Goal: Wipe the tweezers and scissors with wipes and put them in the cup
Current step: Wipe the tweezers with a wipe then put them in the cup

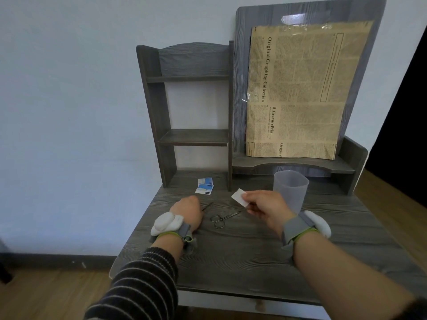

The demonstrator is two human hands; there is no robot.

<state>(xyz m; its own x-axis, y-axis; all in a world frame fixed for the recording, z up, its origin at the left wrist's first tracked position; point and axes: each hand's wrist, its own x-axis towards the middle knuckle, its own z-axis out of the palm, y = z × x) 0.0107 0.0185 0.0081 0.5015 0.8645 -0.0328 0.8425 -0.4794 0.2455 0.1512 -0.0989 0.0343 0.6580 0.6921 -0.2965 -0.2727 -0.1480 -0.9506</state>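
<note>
wipe [240, 197] ready, tweezers [207, 207] first

my right hand [265, 207] pinches it open; my left hand [188, 212] closes on the tweezers to lift them.

Most of the tweezers [207, 207] is covered by the left hand [187, 210]; only a thin dark tip is seen past the knuckles, and whether it is gripped cannot be told. The fingertips of the right hand [265, 207] are hidden behind the wipe [240, 197]. The lower side of the cup [291, 189] is blocked by that hand. Print on the 2 packets [205, 186] is too small to be read. The sleeve [136, 289] is cut off, perhaps at the elbow, by the bottom edge.
</note>
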